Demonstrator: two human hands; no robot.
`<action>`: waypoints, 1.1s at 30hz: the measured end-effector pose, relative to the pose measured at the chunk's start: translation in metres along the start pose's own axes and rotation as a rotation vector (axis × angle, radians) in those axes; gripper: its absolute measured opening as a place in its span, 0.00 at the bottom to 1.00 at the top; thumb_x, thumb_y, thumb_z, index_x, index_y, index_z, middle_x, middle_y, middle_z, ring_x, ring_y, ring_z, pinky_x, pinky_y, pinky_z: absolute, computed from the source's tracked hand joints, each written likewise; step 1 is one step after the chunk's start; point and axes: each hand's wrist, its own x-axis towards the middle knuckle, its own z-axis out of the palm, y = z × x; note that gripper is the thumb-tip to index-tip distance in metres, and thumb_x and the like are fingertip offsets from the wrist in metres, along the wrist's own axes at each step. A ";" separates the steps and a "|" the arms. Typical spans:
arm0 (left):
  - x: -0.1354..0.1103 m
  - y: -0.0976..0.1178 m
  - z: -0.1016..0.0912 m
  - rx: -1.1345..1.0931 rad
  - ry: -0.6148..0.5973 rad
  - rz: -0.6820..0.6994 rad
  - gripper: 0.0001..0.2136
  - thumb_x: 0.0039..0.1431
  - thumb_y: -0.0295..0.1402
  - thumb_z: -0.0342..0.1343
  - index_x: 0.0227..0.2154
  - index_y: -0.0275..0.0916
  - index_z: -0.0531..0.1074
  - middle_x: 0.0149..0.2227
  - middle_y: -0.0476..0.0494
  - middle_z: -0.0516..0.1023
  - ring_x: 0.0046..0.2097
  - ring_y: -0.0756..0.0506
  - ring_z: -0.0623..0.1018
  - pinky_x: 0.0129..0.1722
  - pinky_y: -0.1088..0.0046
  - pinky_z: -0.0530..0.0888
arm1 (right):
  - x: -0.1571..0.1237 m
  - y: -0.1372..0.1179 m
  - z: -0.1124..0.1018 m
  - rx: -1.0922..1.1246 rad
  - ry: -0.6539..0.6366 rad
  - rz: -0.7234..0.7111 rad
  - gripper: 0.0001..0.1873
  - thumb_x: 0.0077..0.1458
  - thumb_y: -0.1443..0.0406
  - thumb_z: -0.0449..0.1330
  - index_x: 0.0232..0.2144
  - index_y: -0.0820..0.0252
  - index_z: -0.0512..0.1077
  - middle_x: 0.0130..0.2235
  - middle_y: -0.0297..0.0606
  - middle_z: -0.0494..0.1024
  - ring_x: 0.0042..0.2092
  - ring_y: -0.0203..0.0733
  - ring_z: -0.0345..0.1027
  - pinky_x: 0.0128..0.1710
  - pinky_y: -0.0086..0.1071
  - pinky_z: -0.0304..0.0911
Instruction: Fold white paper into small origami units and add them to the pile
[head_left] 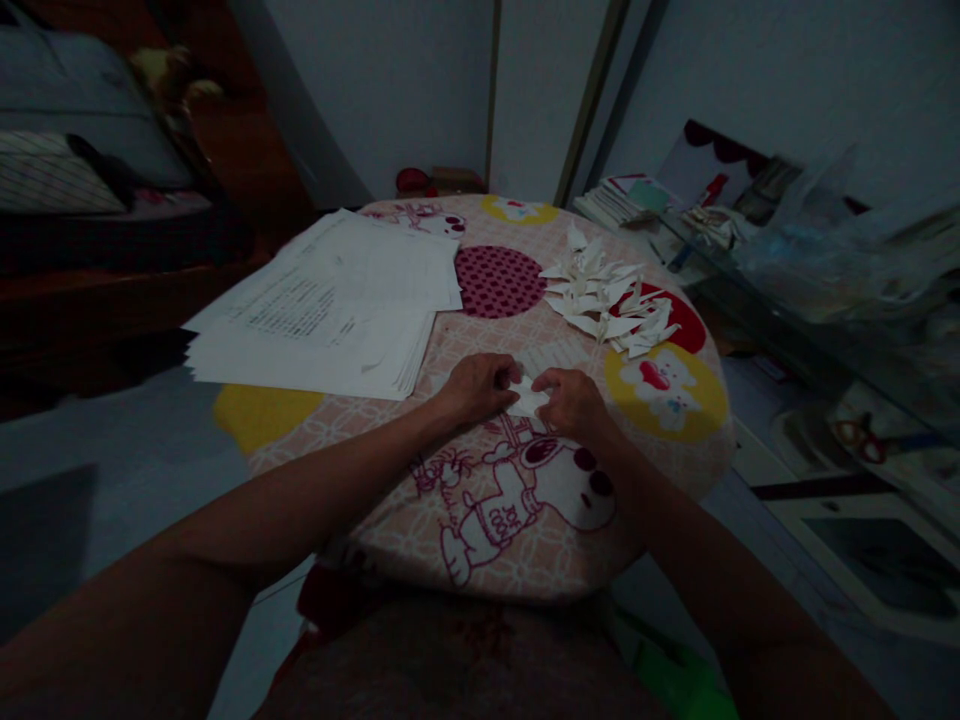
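Note:
Between my two hands is a small folded piece of white paper (529, 398), just over the cloth-covered table. The thumb and fingers of my left hand (484, 387) pinch its left side. My right hand (574, 402) grips its right side with bent fingers. The fingertips hide part of the folds. Right behind the hands, a few pale strips of paper (555, 353) lie on the cloth. Farther back to the right sits a cluster of folded white paper cranes (600, 290), their pointed wings overlapping.
A thick stack of printed sheets (330, 300) covers the table's left side. The round table has a patterned cloth (420, 420). At right stands a glass-topped shelf (795, 340) with plastic bags (817, 235), papers (626, 200) and scissors (859, 440). A wooden bench (247, 170) is at the back left.

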 end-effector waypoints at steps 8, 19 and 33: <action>0.000 0.000 0.000 -0.020 0.013 0.019 0.09 0.48 0.28 0.63 0.35 0.38 0.76 0.30 0.49 0.76 0.32 0.48 0.73 0.35 0.71 0.67 | -0.008 -0.005 -0.021 0.096 0.027 0.150 0.11 0.40 0.73 0.60 0.30 0.61 0.78 0.24 0.32 0.74 0.29 0.38 0.67 0.33 0.32 0.61; 0.001 -0.006 -0.007 -0.083 -0.036 0.068 0.11 0.45 0.25 0.61 0.35 0.37 0.79 0.29 0.51 0.75 0.31 0.50 0.71 0.35 0.72 0.66 | 0.010 -0.012 0.010 0.093 0.006 -0.073 0.09 0.43 0.72 0.67 0.32 0.61 0.80 0.33 0.37 0.78 0.33 0.39 0.69 0.38 0.33 0.65; 0.011 -0.031 -0.029 -0.310 -0.245 0.153 0.21 0.42 0.20 0.51 0.39 0.37 0.81 0.36 0.45 0.81 0.36 0.49 0.76 0.39 0.73 0.72 | 0.007 -0.009 0.009 0.092 -0.009 -0.105 0.10 0.46 0.72 0.64 0.34 0.62 0.81 0.33 0.37 0.75 0.33 0.39 0.68 0.37 0.33 0.64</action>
